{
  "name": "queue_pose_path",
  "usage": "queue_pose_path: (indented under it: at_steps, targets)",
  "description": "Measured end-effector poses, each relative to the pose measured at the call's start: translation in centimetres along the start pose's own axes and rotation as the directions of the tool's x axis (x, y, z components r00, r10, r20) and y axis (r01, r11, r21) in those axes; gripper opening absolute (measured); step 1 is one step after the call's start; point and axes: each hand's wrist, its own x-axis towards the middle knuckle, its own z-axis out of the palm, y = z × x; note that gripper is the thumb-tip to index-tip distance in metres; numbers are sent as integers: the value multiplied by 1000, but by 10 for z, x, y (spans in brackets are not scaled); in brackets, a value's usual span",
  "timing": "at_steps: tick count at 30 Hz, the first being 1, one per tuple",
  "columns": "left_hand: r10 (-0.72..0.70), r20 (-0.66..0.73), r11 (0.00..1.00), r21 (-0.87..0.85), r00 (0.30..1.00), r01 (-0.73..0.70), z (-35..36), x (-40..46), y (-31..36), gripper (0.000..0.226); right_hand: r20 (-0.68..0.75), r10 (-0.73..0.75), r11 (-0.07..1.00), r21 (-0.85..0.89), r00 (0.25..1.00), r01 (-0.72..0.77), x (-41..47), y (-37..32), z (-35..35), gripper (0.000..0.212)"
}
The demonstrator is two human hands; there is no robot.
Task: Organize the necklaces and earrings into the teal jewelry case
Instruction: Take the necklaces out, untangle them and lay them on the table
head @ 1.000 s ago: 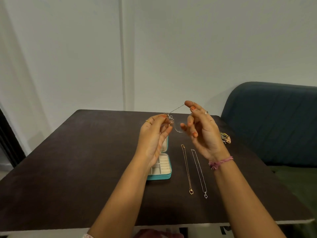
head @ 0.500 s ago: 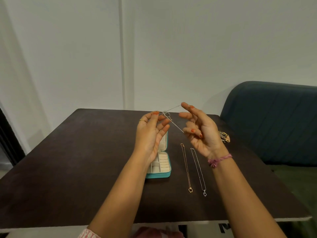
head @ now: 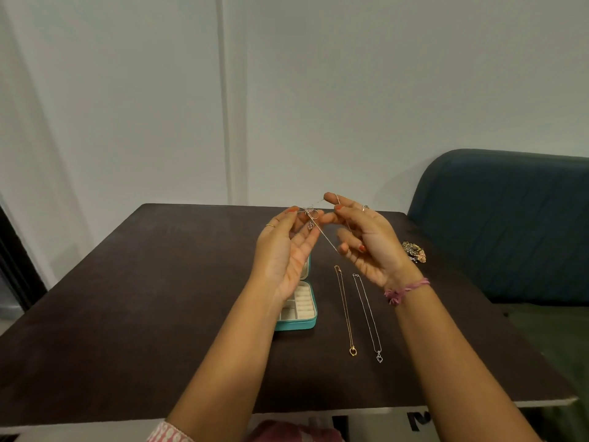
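We hold a thin silver necklace (head: 322, 232) up off the dark surface (head: 159, 282), stretched between both hands. Our left hand (head: 287, 250) pinches the chain near its small pendant between thumb and fingertips, the palm turned up and the other fingers loosely spread. Our right hand (head: 366, 240) has the chain at two spots — pinched at the top by the forefinger and thumb, and caught again lower down by the curled fingers — so the strand runs in a slack diagonal between them.

The teal jewelry case (head: 298, 311) lies open on the surface directly beneath our left wrist, at about 7 o'clock from the held necklace, its cream compartments showing. At 5 o'clock from the held piece two more necklaces lie straight and parallel: a gold necklace (head: 345, 311) beside the case and a second silver necklace (head: 366, 314) just to its right. A cluster of ornate earrings (head: 413, 251) sits at 3 o'clock, near the blue sofa (head: 510, 224).

The chain looks featherlight, limp and quick to kink or knot — it will slide through a loose pinch, and the pendant will swing. We judge it best held by fingertips near the clasp and near the pendant, kept lightly taut, then lowered into the case end first so it cannot tangle on itself.
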Motion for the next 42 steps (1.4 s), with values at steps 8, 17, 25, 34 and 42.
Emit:
queue_pose_path:
  at_steps: [8,17,25,34,42]
  targets:
    - [81,-53,967,247,995,-66,-2,3,2,9,-174,7,976,-212,985,-45,-1,3,-2,25]
    - [142,-29,919,375,989,-120,6,-3,2,9,-70,-212,820,-555,975,139,-5,5,7,9]
    - [154,17,879,454,988,-145,5,-3,3,8,16,-294,638,-741,956,208,-4,2,-6,5]
    - [37,-14,970,240,999,-33,3,-6,1,7,-36,-284,777,-594,958,208,-5,-1,-2,9]
    - [16,20,985,174,1000,-20,4,-12,1,16,18,-273,779,-583,962,232,-6,-2,-6,8]
